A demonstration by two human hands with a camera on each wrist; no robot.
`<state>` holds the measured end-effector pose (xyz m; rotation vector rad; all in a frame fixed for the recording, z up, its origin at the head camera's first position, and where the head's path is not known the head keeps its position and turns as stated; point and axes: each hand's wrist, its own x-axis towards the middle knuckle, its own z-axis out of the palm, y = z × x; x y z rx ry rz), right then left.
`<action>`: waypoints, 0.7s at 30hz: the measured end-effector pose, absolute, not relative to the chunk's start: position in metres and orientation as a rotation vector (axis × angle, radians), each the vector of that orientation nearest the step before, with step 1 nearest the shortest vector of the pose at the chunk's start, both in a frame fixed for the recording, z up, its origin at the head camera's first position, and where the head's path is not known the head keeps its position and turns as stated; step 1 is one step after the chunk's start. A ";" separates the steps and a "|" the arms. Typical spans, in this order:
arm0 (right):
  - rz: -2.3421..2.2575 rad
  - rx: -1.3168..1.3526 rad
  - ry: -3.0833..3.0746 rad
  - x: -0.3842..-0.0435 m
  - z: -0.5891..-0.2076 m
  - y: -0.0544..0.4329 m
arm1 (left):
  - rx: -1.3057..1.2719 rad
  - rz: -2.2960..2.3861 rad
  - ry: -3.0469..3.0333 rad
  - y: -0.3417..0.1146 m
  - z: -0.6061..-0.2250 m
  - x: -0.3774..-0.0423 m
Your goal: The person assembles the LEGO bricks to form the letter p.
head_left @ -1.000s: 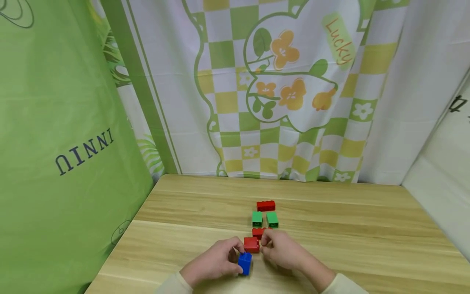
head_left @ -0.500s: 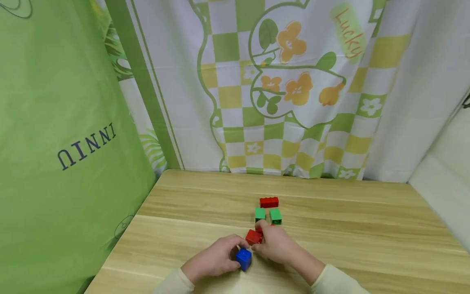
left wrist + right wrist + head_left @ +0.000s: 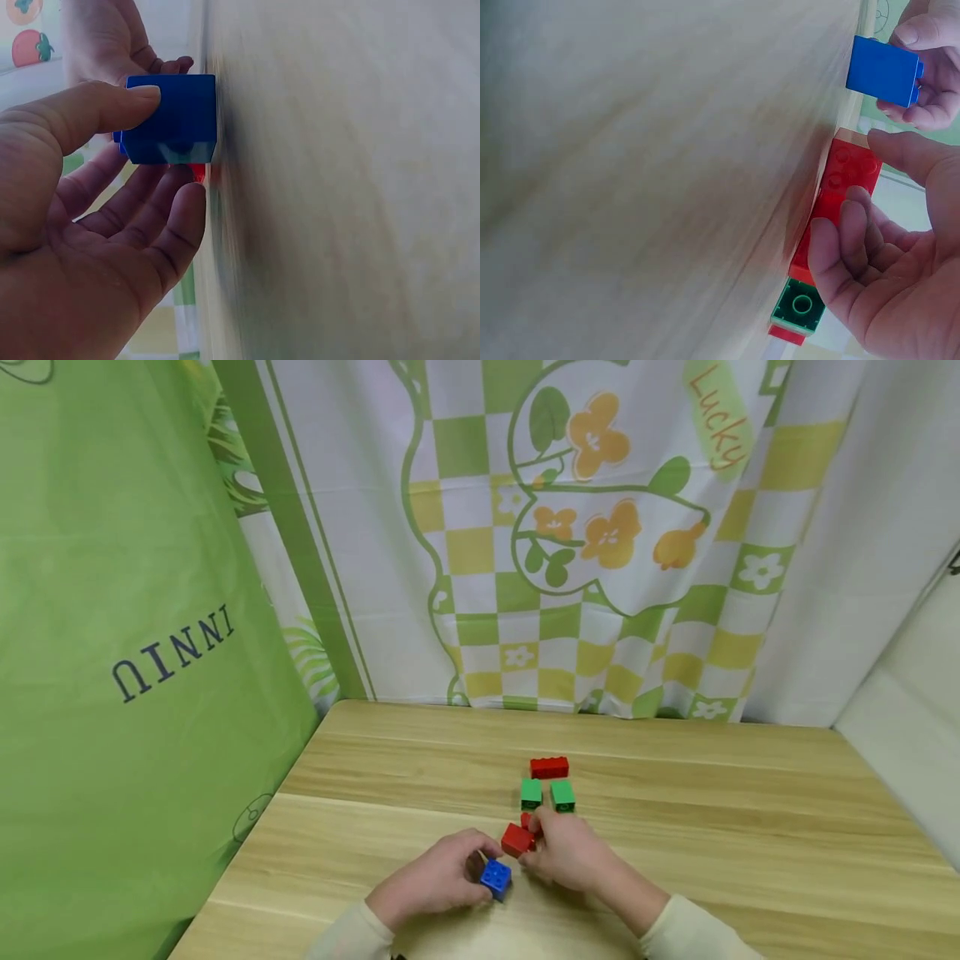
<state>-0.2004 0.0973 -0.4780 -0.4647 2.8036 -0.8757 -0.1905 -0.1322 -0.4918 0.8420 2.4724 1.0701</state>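
In the head view my left hand (image 3: 438,875) holds a blue toy building brick (image 3: 496,878), studs up, between thumb and fingers. The left wrist view has the thumb flat on one face of the blue brick (image 3: 172,116). My right hand (image 3: 566,850) pinches a red brick (image 3: 517,840), its thumb at the near corner and its fingers at the far side. This brick lies turned at an angle, with studs toward the right hand. Just behind it, a second red brick (image 3: 526,820) is mostly hidden by the right fingers. Blue and red bricks are apart.
Beyond the right hand stand two green bricks (image 3: 531,794) side by side with a gap. Another red brick (image 3: 550,767) lies behind them. The wooden table (image 3: 390,768) ends at a patterned curtain (image 3: 487,635); a green cloth (image 3: 150,760) hangs at the left.
My right hand has moved left onto the nearer red brick, which has turned to an angle. The blue brick in my left hand has tilted, so its studded top faces the head camera more.
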 end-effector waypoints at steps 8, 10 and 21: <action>-0.763 -0.498 2.839 -0.200 -0.480 0.094 | 0.758 1.165 2.394 -0.135 -0.489 -0.190; -0.749 -0.498 2.848 -0.200 -0.480 0.093 | 0.744 1.181 2.381 -0.135 -0.489 -0.190; -0.838 -0.471 2.898 -0.201 -0.473 0.098 | 0.739 1.172 2.378 -0.135 -0.493 -0.196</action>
